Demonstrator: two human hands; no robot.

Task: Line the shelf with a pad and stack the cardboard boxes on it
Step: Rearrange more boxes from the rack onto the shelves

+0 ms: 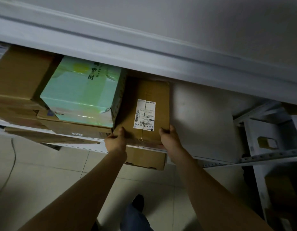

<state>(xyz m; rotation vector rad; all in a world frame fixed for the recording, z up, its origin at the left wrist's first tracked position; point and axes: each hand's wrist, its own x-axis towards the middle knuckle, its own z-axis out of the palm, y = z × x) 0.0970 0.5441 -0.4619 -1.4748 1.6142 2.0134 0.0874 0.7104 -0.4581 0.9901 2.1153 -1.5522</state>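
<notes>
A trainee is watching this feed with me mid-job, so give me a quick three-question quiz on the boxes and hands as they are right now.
1. True or false: the left hand and the right hand both grip the labelled brown box at its near end.
2. What stands right beside that box on its left? A: a green box. B: a red bucket. C: a folded blanket.
3. Fill in: the bare part of the white pad lies to the ___ of the labelled brown box.

Key: 1 true; 2 A; 3 right.
</notes>
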